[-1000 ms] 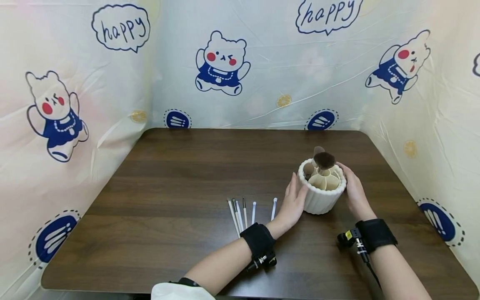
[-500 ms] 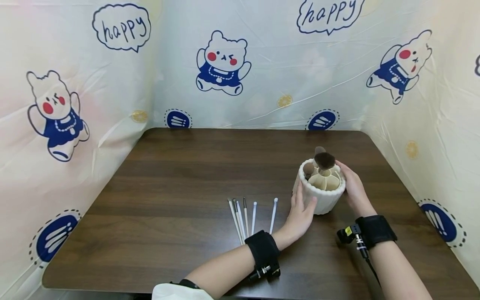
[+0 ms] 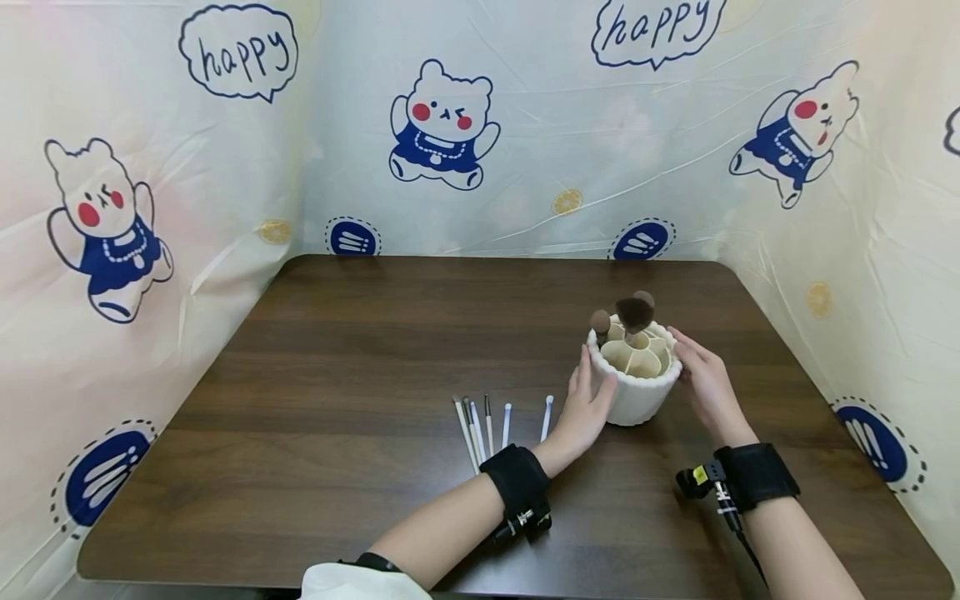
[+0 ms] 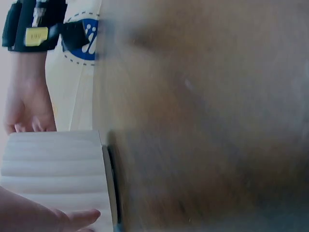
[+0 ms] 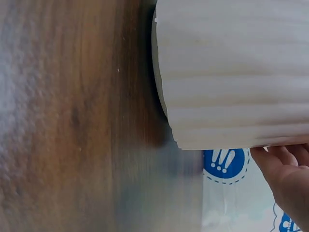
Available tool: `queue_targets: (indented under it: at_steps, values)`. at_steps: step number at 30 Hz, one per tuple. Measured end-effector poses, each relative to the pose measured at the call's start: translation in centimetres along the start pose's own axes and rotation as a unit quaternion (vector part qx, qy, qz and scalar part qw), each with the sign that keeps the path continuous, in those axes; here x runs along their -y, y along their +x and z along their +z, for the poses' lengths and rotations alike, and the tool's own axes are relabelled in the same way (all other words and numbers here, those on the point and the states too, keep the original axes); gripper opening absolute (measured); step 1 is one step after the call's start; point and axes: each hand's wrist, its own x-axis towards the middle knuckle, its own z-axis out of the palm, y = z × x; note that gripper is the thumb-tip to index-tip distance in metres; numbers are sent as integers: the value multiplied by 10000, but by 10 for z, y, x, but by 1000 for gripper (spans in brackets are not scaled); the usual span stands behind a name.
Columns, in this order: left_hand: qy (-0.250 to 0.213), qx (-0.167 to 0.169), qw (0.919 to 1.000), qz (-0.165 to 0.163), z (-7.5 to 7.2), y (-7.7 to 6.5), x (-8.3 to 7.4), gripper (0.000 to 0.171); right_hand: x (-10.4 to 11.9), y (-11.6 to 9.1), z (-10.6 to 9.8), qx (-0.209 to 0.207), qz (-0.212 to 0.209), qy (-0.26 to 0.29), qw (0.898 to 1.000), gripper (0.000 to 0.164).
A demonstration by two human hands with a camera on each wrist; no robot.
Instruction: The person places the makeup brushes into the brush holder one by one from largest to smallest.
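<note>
A white fluted brush holder with a scalloped rim and cream dividers stands at the right of the table. A dark fluffy makeup brush rises from its middle, and a brown-headed brush pokes up at the left. My left hand grips the holder's left side, thumb toward the front. From the right, my right hand holds it near the rim with bent fingers. In the right wrist view, the fluted wall fills the upper right, with fingertips right at its side.
Several thin makeup brushes lie on the brown wooden table, partly behind the left forearm. Another slim brush lies just left of the left hand. A patterned cloth surrounds the table's far sides.
The holder has turned clockwise as seen from above, its brushes shifting round, and moved slightly left. My left hand slid toward the front, then back to the left side with the turn.
</note>
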Motion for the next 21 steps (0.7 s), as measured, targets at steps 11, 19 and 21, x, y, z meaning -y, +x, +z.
queue_targets:
  at_steps: [11, 19, 21]
  values:
    - [55, -173, 9996, -205, 1, -7, -2, 71, 3, 1, 1, -188, -23, -256, 9995, 66]
    - [-113, -164, 9996, -215, 17, -24, -5, 76, 13, 14, 3, -39, 248, -1427, 9894, 62]
    - [-149, -160, 9994, -275, 19, -26, -4, 78, 14, 17, 4, 108, 304, -1474, 9886, 60]
